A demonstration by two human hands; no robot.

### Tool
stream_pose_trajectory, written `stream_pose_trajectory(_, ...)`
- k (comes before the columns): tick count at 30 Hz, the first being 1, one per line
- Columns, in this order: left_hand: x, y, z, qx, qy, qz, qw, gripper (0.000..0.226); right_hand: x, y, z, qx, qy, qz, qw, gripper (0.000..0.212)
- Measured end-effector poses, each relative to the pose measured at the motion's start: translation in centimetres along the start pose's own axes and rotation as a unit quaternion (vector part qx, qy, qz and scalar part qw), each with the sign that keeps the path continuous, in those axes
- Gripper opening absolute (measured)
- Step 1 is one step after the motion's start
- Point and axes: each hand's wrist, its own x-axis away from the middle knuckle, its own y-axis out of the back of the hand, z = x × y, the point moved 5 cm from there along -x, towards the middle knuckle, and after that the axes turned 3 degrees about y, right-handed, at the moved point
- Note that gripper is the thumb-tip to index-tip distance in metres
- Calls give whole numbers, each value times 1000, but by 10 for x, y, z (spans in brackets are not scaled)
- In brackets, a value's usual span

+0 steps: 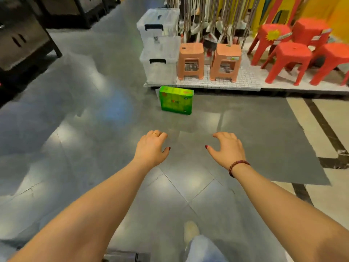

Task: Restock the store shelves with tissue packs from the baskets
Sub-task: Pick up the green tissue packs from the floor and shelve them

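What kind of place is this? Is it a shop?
Most likely a shop selling household goods: red plastic stools with stickers, stacked clear storage bins, and a green tissue pack on the floor.

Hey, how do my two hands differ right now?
The left hand wears a gold ring; the right hand has none showing. The right wrist carries a dark red bead bracelet; the left wrist is bare. Both are empty, fingers loosely curled, short of the green tissue pack.

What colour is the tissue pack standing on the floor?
Bright green, seen in the head view: the tissue pack.
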Motion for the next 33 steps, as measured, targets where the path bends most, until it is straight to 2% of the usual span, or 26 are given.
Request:
stream_pose_trajectory(4, -73, 10, 27, 32, 44, -11, 998, 48, -94, 7, -8, -10, -1, 9, 1000, 48)
stream_pose_trajectory(12, -238, 17, 102, 30, 66, -34, 997, 49, -276, -15, 1, -10, 13, 12, 1000, 48)
stream_pose_trajectory(24, -480, 4, 185, 53, 40, 17, 998, 49, -496, -64, 8, -8, -24, 47, 999, 50)
stream_pose_trajectory(33, -643, -63, 231, 75, 55, 66, 994, 51, -655, -135, -41, -48, -75, 90, 992, 51)
